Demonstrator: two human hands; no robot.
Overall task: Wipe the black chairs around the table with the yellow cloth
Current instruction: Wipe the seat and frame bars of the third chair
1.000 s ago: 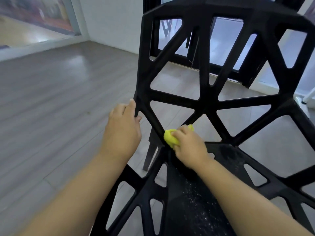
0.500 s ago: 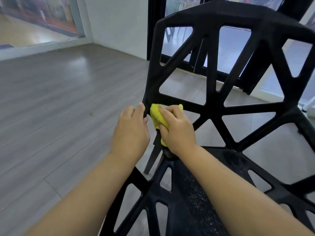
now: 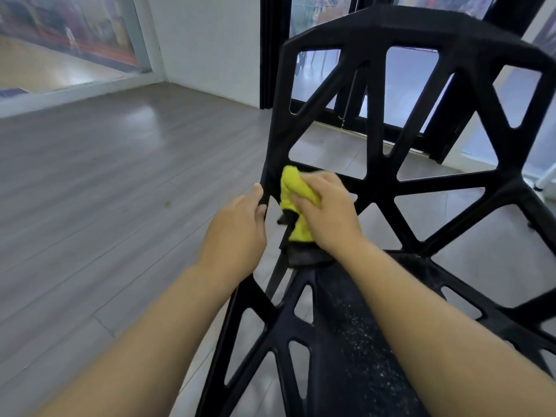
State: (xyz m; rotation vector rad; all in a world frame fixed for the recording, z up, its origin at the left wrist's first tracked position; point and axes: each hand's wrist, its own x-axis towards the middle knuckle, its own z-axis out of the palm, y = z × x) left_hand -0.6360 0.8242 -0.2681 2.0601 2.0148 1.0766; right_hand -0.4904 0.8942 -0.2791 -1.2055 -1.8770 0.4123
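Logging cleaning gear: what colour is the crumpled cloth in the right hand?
The crumpled cloth against the black lattice chair is bright yellow, clearest in head view.

Open wood floor (image 3: 90, 206) runs all along the left of the black chair (image 3: 376, 182) — free passage for us there. Its backrest is a lattice of thick struts with triangular cut-outs wide enough for a hand, but our left hand (image 3: 234, 233) grips the left edge strut and our right hand (image 3: 328, 215), holding the yellow cloth (image 3: 293, 185), fills the corner just beside it. Lower down the seat (image 3: 346, 341) and both our forearms take up the middle — a dark door frame (image 3: 266, 40) stands close behind the back.
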